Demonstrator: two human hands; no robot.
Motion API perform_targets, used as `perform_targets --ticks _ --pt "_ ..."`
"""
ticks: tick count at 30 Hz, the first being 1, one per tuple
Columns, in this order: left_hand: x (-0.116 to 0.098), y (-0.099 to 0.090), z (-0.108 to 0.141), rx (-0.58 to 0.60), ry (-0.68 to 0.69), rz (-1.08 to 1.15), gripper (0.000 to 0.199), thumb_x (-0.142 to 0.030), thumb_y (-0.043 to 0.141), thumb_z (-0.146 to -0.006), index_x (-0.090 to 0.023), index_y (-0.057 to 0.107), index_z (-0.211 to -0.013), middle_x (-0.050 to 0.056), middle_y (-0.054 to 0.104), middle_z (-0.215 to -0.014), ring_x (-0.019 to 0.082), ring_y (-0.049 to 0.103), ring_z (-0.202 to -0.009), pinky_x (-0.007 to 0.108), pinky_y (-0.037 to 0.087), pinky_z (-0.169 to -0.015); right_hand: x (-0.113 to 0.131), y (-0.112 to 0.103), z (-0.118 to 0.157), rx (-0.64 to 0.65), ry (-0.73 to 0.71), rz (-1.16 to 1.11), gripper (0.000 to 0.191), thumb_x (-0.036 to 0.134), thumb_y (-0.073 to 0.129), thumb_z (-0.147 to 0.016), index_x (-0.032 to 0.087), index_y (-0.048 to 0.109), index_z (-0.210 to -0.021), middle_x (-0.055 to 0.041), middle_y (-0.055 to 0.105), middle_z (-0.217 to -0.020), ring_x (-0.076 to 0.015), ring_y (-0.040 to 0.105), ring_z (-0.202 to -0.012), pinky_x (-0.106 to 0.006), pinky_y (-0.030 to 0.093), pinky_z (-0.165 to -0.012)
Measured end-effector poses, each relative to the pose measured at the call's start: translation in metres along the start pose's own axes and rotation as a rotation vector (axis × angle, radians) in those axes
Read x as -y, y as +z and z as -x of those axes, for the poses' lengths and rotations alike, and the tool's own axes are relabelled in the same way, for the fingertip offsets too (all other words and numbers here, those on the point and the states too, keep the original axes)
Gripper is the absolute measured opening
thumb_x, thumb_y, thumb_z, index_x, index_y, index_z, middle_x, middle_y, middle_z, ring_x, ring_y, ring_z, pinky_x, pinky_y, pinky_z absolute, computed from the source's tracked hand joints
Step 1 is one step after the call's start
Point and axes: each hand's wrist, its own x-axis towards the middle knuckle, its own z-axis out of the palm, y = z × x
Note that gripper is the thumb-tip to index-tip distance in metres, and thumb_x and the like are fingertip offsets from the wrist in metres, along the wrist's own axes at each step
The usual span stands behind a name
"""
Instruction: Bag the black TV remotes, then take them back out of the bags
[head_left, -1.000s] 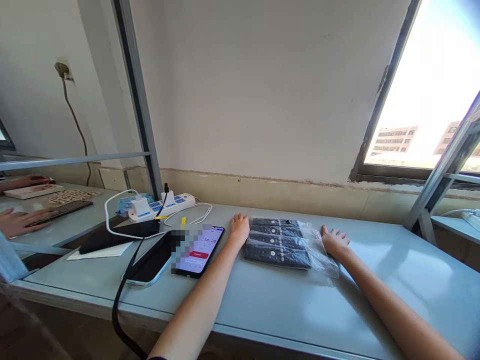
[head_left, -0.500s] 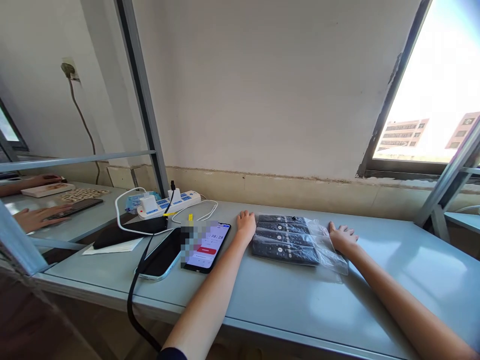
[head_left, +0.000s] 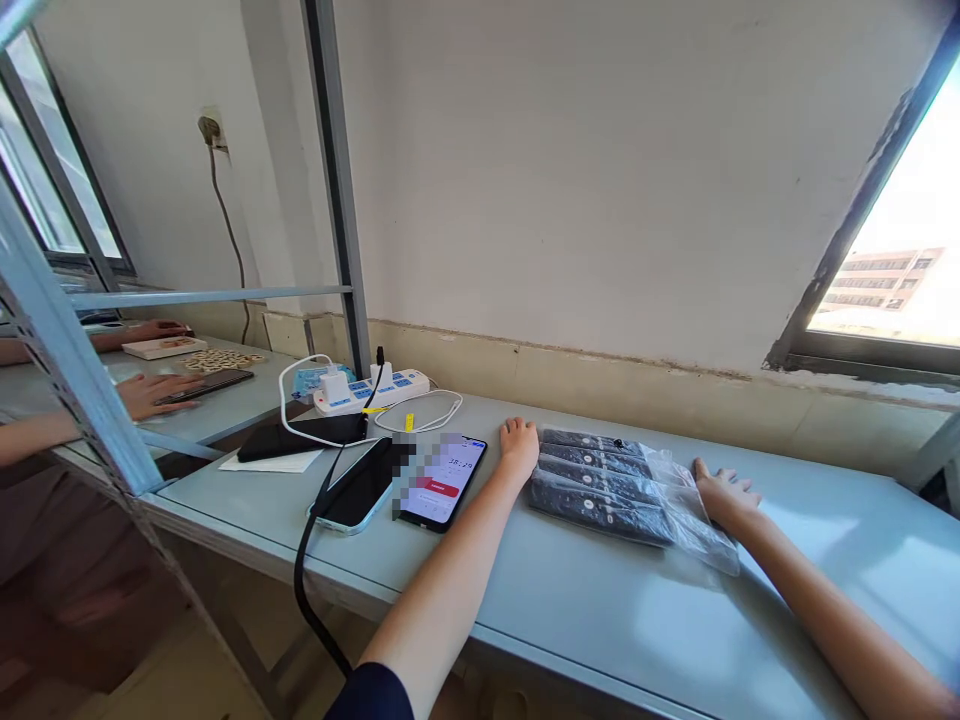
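A clear plastic bag (head_left: 701,520) holding several dark, dotted items (head_left: 596,490) lies on the grey-blue table between my hands. At the left end of the dark items, my left hand (head_left: 519,445) rests on the tabletop, fingers apart, with nothing seen in it. My right hand (head_left: 726,495) lies beside the bag's loose clear end, its fingers spread and holding nothing. Left of my left forearm is a phone with a lit screen (head_left: 454,480), and beside that a phone with a dark screen (head_left: 360,490).
Behind the phones are a white power strip (head_left: 405,385), white cables and a black case (head_left: 292,437) on white paper. A black cable (head_left: 301,560) hangs over the front edge. Metal posts (head_left: 341,200) divide off a neighbouring table, where another person's hands (head_left: 154,395) rest.
The view has turned left, so the whole scene sits further right, and more of the neighbouring table shows. Both hands keep their places beside the bag.
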Motion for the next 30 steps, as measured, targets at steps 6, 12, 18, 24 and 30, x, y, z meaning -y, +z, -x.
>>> perform_targets --ticks 6,12,18,24,30 --pt "-0.0005 0.0020 -0.0018 0.012 0.000 -0.012 0.042 -0.007 0.028 -0.092 -0.012 0.054 -0.125 0.017 0.054 -0.128 0.024 0.045 -0.125 0.035 0.039 -0.098 -0.0007 0.0055 -0.0015 -0.025 0.007 0.004 0.046 0.024 0.021 -0.096 0.012 0.046 -0.133 -0.0281 0.041 -0.134 -0.0387 0.044 -0.123 -0.053 0.036 -0.092" --pt "-0.0004 0.0027 -0.0024 0.011 -0.005 -0.010 0.041 -0.009 0.028 -0.093 -0.014 0.054 -0.124 0.016 0.053 -0.130 0.023 0.045 -0.125 0.035 0.038 -0.098 -0.0013 0.0053 -0.0061 -0.012 0.014 0.002 0.049 0.016 0.016 -0.094 0.010 0.047 -0.132 -0.0294 0.042 -0.133 -0.0394 0.046 -0.121 -0.052 0.038 -0.089" --pt "-0.0001 0.0024 -0.0023 0.010 -0.006 0.004 0.042 -0.008 0.027 -0.093 -0.014 0.054 -0.124 0.016 0.054 -0.128 0.023 0.045 -0.124 0.034 0.038 -0.098 -0.0020 0.0072 -0.0076 -0.029 -0.003 -0.009 0.047 0.024 0.018 -0.096 0.010 0.049 -0.129 -0.0316 0.042 -0.132 -0.0419 0.046 -0.120 -0.054 0.039 -0.086" --pt "0.0011 0.0062 -0.0047 -0.007 0.001 0.021 0.042 -0.008 0.028 -0.092 -0.015 0.055 -0.123 0.016 0.055 -0.127 0.024 0.046 -0.122 0.035 0.038 -0.097 -0.0028 0.0097 -0.0079 -0.053 -0.011 -0.028 0.049 0.031 0.018 -0.097 0.010 0.049 -0.128 -0.0313 0.044 -0.130 -0.0437 0.047 -0.117 -0.056 0.040 -0.082" --pt "0.0010 0.0067 -0.0054 -0.004 0.001 0.015 0.042 -0.008 0.028 -0.092 -0.014 0.054 -0.124 0.018 0.053 -0.129 0.025 0.046 -0.122 0.036 0.038 -0.096 -0.0020 0.0062 -0.0034 -0.055 -0.013 -0.038 0.050 0.034 0.018 -0.097 0.009 0.050 -0.127 -0.0323 0.043 -0.130 -0.0426 0.047 -0.117 -0.054 0.040 -0.082"
